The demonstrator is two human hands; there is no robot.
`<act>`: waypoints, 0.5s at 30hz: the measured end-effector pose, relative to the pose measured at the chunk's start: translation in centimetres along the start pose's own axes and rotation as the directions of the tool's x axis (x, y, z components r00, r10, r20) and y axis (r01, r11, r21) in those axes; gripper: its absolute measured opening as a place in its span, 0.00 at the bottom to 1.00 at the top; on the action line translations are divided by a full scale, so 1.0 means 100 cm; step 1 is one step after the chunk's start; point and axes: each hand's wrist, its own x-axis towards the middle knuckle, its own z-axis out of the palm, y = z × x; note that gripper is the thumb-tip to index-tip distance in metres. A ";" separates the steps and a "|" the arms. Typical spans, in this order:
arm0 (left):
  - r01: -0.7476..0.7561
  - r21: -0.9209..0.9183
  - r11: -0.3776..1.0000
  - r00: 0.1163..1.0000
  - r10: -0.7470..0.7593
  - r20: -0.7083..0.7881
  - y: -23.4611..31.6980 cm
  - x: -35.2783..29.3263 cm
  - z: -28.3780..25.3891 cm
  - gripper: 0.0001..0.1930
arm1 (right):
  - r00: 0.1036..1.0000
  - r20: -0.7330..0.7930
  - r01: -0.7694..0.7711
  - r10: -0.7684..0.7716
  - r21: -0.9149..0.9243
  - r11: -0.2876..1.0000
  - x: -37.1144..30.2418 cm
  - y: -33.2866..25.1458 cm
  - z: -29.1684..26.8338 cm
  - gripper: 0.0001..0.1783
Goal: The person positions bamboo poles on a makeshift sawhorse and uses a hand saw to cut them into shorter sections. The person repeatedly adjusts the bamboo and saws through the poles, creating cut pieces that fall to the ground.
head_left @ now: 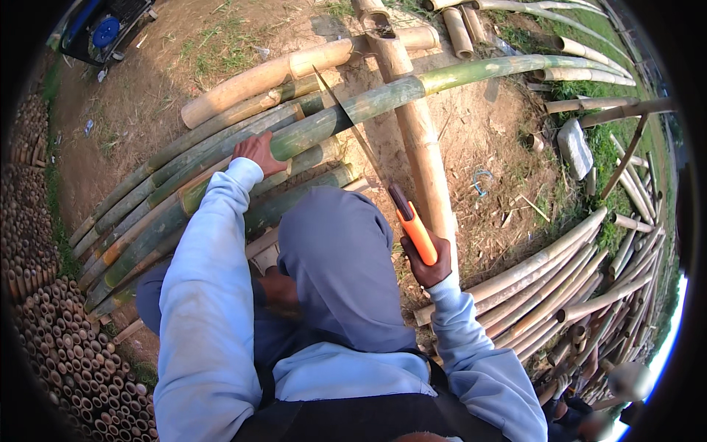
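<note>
My right hand (429, 259) is wrapped round the orange handle of a handsaw (352, 121). Its narrow blade lies across a long green bamboo pole (383, 99), reaching past the pole's far side. How deep the blade sits in the bamboo I cannot tell. To the left of the saw, my left hand (259, 153) presses on the same pole, its thumb spread apart from the fingers. Beneath the green pole, right of the blade, a thick tan bamboo pole (421, 147) runs from far to near. My bent knee is close to the pole on the near side.
More bamboo poles (280, 68) lie alongside at the left. Stacked cut bamboo pieces (74, 353) fill the lower left. Further poles (537, 280) lie at the right, near a pale stone block (574, 147). A dark machine with a blue round part (105, 31) stands far left.
</note>
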 end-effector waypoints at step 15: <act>-0.050 0.012 0.999 0.973 0.052 -0.226 -0.031 0.044 0.035 0.35 | 0.989 -0.009 0.146 -0.149 -0.127 0.981 0.076 0.023 0.037 0.16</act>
